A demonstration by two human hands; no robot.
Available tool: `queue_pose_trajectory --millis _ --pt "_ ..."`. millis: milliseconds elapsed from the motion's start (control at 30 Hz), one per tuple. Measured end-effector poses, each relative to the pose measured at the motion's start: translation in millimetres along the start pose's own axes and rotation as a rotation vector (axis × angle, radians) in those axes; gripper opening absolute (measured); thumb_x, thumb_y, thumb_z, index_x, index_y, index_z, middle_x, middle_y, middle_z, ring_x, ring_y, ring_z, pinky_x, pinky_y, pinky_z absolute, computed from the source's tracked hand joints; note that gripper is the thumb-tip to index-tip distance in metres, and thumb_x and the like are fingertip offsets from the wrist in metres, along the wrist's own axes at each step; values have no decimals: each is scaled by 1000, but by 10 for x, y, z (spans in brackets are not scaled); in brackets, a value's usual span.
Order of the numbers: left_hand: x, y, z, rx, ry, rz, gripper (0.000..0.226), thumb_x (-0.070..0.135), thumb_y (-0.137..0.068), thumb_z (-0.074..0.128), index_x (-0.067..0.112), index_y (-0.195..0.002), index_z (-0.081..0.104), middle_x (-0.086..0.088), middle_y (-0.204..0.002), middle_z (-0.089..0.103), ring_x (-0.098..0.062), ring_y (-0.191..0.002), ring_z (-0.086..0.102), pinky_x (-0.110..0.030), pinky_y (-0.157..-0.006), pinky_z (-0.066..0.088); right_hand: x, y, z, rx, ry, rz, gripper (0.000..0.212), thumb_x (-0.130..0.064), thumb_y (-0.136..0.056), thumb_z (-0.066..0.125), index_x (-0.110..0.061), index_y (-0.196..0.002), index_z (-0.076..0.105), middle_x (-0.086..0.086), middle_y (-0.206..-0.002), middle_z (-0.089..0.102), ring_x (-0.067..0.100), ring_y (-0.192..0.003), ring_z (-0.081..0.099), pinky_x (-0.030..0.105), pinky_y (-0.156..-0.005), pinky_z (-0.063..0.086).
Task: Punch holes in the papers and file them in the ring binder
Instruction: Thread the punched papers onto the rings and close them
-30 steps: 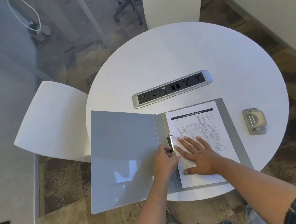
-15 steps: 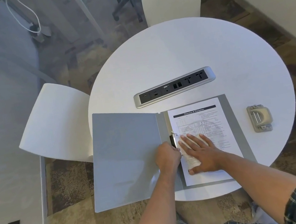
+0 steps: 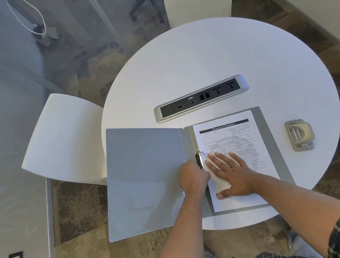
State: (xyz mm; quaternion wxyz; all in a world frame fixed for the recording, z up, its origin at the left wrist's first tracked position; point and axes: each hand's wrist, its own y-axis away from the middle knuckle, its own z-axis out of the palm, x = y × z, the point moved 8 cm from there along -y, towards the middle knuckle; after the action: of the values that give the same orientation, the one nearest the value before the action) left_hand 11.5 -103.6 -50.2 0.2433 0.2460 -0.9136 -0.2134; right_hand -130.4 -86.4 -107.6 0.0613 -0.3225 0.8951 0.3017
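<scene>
Far left, off the table: a white chair [image 3: 60,138], not in play. The ring binder [image 3: 145,176] lies open on the near side of the round white table [image 3: 209,61], its left cover overhanging the table edge toward the chair.

At the spine, the left hand [image 3: 194,177] is curled at the ring mechanism [image 3: 199,160] — fingers bent in on the black clip, but whether it's actually pinching the lever or just resting on it, can't tell; knuckles hide the contact. One metal ring shows at the top end of the mech; can't say if it's sprung open or closed.

Just right of that, the right hand [image 3: 231,175] lies flat, fingers spread, grasping nothing — just pressing the papers [image 3: 228,142] down onto the binder's right cover. The sheets sit w/ their left edge up against the rings, printed side up.

Further right, the hole punch [image 3: 299,134] sits alone on the table, well apart from the binder. Far side: a power strip [image 3: 201,98] set into the tabletop.

Judgement: punching looks done, filing step is in hand — prob. seating the sheets and closing the rings. Next move calls for the holes to sit on both prongs before the mech snaps shut, then fold the left cover over. Risk: sheets slip if the flat hand lifts early.
</scene>
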Motion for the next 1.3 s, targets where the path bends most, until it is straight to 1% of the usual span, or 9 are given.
queue_pose_trajectory --millis 167,300,467,600,767,867,967,1100,1300 --pt "97 29 16 48 -160 96 26 20 -91 60 10 -115 64 -8 -113 60 -28 -99 67 -35 -75 55 -23 12 -26 -8 -8 -10 107 -82 -88 37 -34 -156 -29 -11 -150 -52 14 -145 -43 34 -102 -42" --pt "116 43 6 54 -122 98 25 16 -89 62 12 -113 62 -6 -107 64 -28 -97 68 -32 -68 48 -17 10 -22 -8 -5 -8 107 -82 -88 38 -34 -156 -29 -10 -154 -49 14 -145 -43 34 -103 -42" --pt "51 52 -25 102 110 107 17 4 -82 57 18 -90 54 2 -81 64 -24 -74 62 -31 -55 44 -6 0 -3 -12 -9 -6 108 -84 -86 37 -35 -155 -31 -11 -152 -51 14 -145 -43 34 -103 -42" --pt "-173 9 2 42 383 12 37 8 -85 67 23 -112 48 3 -80 64 -14 -70 65 -30 -60 56 7 -9 4 -7 -8 -9 110 -85 -85 37 -35 -155 -30 -10 -155 -48 15 -147 -41 36 -106 -40" --pt "-209 -57 138 -172 643 -2 16 14 -90 72 11 -106 73 1 -84 72 -10 -70 65 -18 -59 50 4 -12 4 -8 -7 -11 109 -83 -86 40 -35 -155 -31 -9 -156 -48 15 -146 -42 35 -104 -41" --pt "-188 -63 145 -221 698 24 11 10 -90 71 13 -100 76 -4 -92 78 -10 -78 69 -20 -71 54 12 -16 17 1 -18 -8 110 -83 -86 41 -37 -154 -31 -11 -156 -48 15 -147 -41 36 -107 -39" --pt "-208 -77 160 -216 686 27 11 9 -88 75 16 -97 74 -6 -88 77 -13 -77 68 -29 -78 58 23 -19 27 -3 -37 -6 109 -82 -86 41 -37 -154 -31 -11 -157 -46 14 -147 -41 40 -113 -33" --pt "-160 -64 135 -147 614 50 15 13 -81 82 13 -90 70 6 -71 68 -7 -62 61 -26 -65 55 26 -15 39 -22 -41 -9 108 -83 -86 40 -38 -151 -35 -11 -156 -48 13 -147 -42 46 -119 -25" --pt "-120 -63 102 -97 505 64 18 15 -80 82 10 -91 70 -2 -77 72 -14 -70 67 -33 -68 60 29 -22 49 -14 -42 -6 108 -84 -86 38 -37 -153 -33 -10 -157 -46 13 -147 -41 46 -119 -25"
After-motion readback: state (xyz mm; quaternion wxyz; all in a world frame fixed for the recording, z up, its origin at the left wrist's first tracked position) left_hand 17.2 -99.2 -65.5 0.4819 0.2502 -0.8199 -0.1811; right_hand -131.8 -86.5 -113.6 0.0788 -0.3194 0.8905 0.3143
